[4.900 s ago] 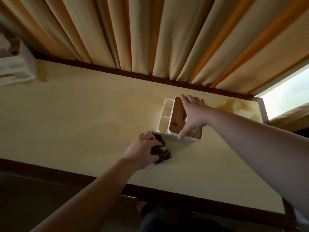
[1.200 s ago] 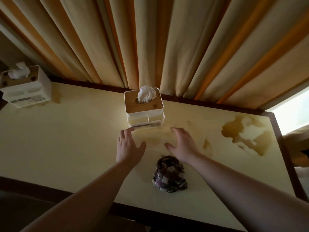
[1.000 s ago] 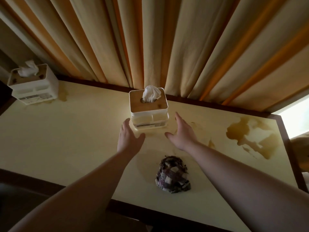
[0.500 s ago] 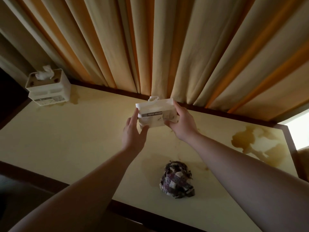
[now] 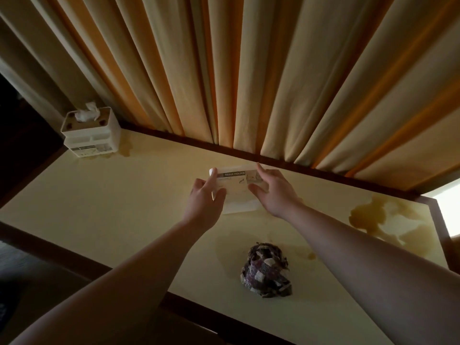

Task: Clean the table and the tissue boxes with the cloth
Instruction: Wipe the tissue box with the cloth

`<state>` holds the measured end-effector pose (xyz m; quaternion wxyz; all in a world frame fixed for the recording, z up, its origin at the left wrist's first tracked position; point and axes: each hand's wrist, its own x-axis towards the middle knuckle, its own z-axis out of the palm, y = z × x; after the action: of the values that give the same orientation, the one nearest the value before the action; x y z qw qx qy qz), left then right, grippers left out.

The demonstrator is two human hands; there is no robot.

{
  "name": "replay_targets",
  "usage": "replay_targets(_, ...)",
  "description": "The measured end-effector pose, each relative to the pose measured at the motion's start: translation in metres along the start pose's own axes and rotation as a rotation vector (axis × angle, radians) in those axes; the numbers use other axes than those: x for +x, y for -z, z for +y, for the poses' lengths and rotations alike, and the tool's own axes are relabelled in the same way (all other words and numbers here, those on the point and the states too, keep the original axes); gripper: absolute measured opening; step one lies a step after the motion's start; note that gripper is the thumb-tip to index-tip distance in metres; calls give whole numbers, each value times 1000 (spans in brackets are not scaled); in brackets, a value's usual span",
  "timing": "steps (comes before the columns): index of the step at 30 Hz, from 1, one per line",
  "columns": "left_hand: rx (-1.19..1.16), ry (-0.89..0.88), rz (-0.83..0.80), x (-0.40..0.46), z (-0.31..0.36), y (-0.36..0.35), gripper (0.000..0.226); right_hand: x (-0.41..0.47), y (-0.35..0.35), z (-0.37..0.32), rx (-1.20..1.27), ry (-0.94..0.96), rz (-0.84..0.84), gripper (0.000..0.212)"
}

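I hold a white tissue box [image 5: 235, 189] tipped back off the cream table [image 5: 119, 207], its labelled side and underside facing me. My left hand [image 5: 205, 202] grips its left end, thumb on the front. My right hand [image 5: 272, 192] grips its right end. A crumpled dark patchwork cloth [image 5: 266, 271] lies on the table near the front edge, below my right forearm, untouched. A second white tissue box [image 5: 90, 134] with a tissue sticking out stands at the far left corner.
A large brown liquid stain [image 5: 380, 220] spreads over the table's right end, and a smaller one [image 5: 125, 148] sits beside the second box. Pleated beige and orange curtains [image 5: 249, 70] hang along the table's far edge. A dark wooden rim [image 5: 199, 317] borders the table.
Both hands reached from the table to the middle tissue box, took it by its ends and tipped it back off the surface. The cloth, released earlier, has stayed put.
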<state>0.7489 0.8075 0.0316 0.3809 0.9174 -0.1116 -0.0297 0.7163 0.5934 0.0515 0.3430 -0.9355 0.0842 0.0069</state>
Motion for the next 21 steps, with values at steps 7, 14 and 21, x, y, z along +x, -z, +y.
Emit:
replay_targets(7,142,-61,-11,-10,-10,8,74,10,5,-5,16,10,-51,72)
replay_targets(14,189,-93,41,-11,-11,13,73,-14,7,5,63,-73,109,69)
replay_targets(21,260,-18,3,-15,0,11,76,-89,-10,38,-67,66,47,59)
